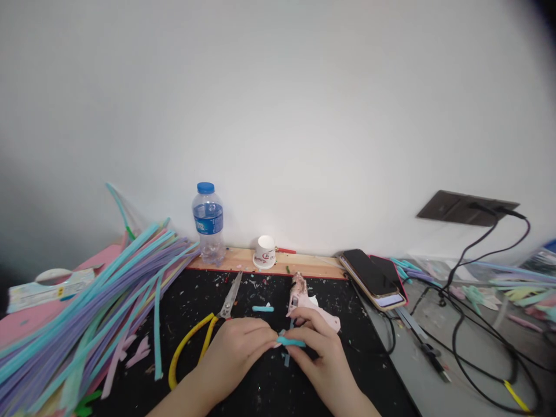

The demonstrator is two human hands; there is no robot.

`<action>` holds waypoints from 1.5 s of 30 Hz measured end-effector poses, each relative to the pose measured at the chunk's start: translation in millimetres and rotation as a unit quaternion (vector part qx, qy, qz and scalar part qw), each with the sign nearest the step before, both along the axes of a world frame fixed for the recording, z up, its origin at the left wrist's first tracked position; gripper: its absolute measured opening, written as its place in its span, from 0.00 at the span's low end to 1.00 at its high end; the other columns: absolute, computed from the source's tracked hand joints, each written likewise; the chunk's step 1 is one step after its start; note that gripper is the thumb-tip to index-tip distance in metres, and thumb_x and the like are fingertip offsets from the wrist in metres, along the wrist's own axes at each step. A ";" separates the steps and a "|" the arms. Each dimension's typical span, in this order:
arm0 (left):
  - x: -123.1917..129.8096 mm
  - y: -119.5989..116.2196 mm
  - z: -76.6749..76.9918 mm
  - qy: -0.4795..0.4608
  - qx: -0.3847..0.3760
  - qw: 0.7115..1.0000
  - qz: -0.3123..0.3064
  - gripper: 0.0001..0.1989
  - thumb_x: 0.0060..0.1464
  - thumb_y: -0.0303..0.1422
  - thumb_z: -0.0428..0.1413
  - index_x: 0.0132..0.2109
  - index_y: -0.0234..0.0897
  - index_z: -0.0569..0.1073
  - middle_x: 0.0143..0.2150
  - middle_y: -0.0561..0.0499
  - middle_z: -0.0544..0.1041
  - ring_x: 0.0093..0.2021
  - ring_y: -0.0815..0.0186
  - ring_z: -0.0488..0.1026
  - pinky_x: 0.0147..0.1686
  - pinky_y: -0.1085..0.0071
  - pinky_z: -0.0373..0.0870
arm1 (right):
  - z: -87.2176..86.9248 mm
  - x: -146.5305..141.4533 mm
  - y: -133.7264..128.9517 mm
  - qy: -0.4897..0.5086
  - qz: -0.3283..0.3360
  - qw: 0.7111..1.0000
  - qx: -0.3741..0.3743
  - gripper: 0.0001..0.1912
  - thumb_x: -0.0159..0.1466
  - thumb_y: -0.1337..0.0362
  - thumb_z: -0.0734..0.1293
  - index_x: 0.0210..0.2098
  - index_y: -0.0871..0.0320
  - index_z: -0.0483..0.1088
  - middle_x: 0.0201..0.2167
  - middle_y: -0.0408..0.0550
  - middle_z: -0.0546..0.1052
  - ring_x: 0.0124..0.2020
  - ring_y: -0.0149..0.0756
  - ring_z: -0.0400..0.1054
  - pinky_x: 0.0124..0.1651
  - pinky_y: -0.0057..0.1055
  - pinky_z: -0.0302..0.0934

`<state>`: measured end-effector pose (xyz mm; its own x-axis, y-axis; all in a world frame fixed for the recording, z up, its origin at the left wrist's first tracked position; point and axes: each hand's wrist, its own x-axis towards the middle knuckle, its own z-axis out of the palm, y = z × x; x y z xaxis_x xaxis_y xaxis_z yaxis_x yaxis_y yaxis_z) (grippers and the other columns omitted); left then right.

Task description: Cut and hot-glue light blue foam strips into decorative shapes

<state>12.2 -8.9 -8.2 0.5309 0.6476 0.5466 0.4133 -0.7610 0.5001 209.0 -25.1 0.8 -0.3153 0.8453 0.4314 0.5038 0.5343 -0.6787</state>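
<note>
Strip (292, 342), turquoise, pinched by left hand (238, 346) and right hand (322, 352); scissors (226, 308) nearby

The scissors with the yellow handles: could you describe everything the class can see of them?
The scissors lie on the black mat, their blades pointing toward the back and slightly right. The blades look like grey metal, tapering to a point and seemingly closed, with a joint at their base. The handles are thick, bright yellow loops, plastic-looking and set apart. The left hand and its forearm hide part of them; whether they touch is unclear.
</note>
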 end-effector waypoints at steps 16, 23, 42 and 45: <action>-1.2 1.6 -1.4 0.035 -0.054 0.998 -0.019 0.11 0.63 0.30 0.45 0.38 0.37 0.72 0.33 0.51 0.75 0.32 0.67 0.72 0.33 0.73 0.67 | 4.6 1.7 0.2 -0.041 0.002 0.999 0.018 0.11 0.58 0.77 0.64 0.33 0.56 0.75 0.43 0.51 0.70 0.37 0.37 0.67 0.40 0.33 0.64; -1.3 1.0 1.3 0.027 -0.037 0.999 -0.020 0.11 0.63 0.30 0.45 0.38 0.37 0.72 0.33 0.51 0.76 0.32 0.67 0.73 0.33 0.73 0.67 | 4.8 3.7 1.6 -0.062 0.007 0.998 0.024 0.11 0.58 0.76 0.64 0.33 0.56 0.74 0.44 0.52 0.70 0.41 0.39 0.67 0.42 0.33 0.64; -2.6 3.3 6.4 0.021 -0.033 0.999 -0.003 0.12 0.62 0.29 0.45 0.37 0.38 0.73 0.32 0.52 0.76 0.31 0.67 0.73 0.32 0.74 0.68 | 9.7 9.3 1.4 -0.076 -0.003 0.997 0.016 0.11 0.59 0.75 0.63 0.33 0.54 0.74 0.45 0.51 0.70 0.40 0.38 0.68 0.41 0.33 0.65; -3.2 3.4 4.5 0.023 -0.028 0.999 -0.006 0.11 0.62 0.29 0.46 0.37 0.37 0.73 0.32 0.51 0.76 0.31 0.67 0.73 0.32 0.73 0.68 | 10.5 9.1 2.1 -0.072 -0.003 0.997 0.014 0.11 0.59 0.75 0.63 0.33 0.54 0.75 0.45 0.51 0.70 0.40 0.38 0.68 0.41 0.33 0.65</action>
